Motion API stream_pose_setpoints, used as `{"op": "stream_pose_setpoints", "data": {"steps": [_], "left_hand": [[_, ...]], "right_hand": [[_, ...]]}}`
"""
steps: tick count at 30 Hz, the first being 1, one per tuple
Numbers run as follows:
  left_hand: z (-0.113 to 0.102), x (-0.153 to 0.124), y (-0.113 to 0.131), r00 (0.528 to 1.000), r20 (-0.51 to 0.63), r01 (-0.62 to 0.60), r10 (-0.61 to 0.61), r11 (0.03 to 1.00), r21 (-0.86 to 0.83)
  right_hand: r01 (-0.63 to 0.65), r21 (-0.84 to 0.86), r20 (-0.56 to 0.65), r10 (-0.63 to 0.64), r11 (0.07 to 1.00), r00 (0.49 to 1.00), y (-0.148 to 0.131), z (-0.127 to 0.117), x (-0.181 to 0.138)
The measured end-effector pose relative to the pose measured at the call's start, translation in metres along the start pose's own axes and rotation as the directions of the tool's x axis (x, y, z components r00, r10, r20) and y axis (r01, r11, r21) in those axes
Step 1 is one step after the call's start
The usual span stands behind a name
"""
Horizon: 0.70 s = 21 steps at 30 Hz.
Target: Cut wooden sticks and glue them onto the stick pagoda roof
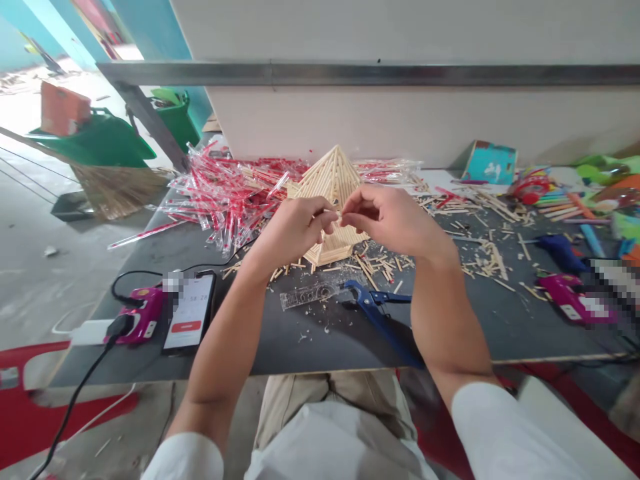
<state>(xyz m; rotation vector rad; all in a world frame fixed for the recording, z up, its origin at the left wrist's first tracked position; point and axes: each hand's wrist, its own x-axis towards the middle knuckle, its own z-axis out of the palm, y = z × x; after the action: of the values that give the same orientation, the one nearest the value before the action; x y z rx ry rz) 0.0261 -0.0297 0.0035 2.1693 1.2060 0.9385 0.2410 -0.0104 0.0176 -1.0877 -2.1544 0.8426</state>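
A model built of thin wooden sticks (333, 170), with a pointed roof, stands on the dark table in front of me. My left hand (305, 223) and my right hand (383, 217) meet before it, fingertips almost touching. Both are pinched closed. Something small and pale may sit between the fingertips, but it is too small to make out. The hands cover the middle of the model. Below them lie a clear plastic ruler (307, 293) and a blue cutter with handles (377, 313).
Clear and red plastic wrappers (230, 190) heap up behind on the left. Stick offcuts (380, 267) litter the table. A phone (190, 310) and a purple power strip (143, 313) lie at left. At right are a blue glue gun (563, 252) and another purple power strip (575, 298).
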Motion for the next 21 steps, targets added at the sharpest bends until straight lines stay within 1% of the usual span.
{"op": "stream_pose_setpoints", "data": {"steps": [3, 6, 8, 11, 14, 15, 17, 21], "left_hand": [[0.005, 0.003, -0.003, 0.997, -0.051, 0.058, -0.066, 0.988, -0.141], [0.008, 0.006, -0.005, 0.989, -0.033, 0.127, -0.142, 0.951, -0.28], [0.009, 0.007, -0.006, 0.986, -0.006, 0.158, -0.169, 0.934, -0.321], [0.009, 0.007, -0.007, 0.981, 0.049, 0.193, -0.188, 0.915, -0.353], [0.009, 0.007, -0.005, 0.97, 0.067, 0.242, -0.235, 0.882, -0.403], [0.009, 0.007, -0.005, 0.966, 0.058, 0.255, -0.254, 0.873, -0.416], [0.009, 0.007, -0.003, 0.961, 0.036, 0.265, -0.276, 0.869, -0.418], [0.01, 0.007, -0.002, 0.958, 0.004, 0.269, -0.288, 0.892, -0.364]], "right_hand": [[-0.021, 0.083, 0.042, 0.017, 0.996, 0.999, 0.005, 0.005, 0.0], [-0.028, 0.104, 0.006, 0.028, 0.994, 1.0, 0.005, 0.008, 0.0], [-0.036, 0.119, -0.024, 0.039, 0.992, 0.999, 0.005, 0.009, -0.001], [-0.06, 0.149, -0.01, 0.062, 0.987, 0.998, 0.005, 0.007, -0.002], [-0.051, 0.112, -0.025, 0.054, 0.992, 0.998, 0.009, 0.001, -0.003], [-0.041, 0.095, -0.053, 0.046, 0.995, 0.998, 0.011, -0.002, -0.003], [-0.026, 0.072, -0.149, 0.036, 0.997, 0.988, 0.016, -0.008, -0.002], [0.01, 0.031, -0.353, 0.002, 0.999, 0.936, 0.03, -0.014, 0.004]]}}
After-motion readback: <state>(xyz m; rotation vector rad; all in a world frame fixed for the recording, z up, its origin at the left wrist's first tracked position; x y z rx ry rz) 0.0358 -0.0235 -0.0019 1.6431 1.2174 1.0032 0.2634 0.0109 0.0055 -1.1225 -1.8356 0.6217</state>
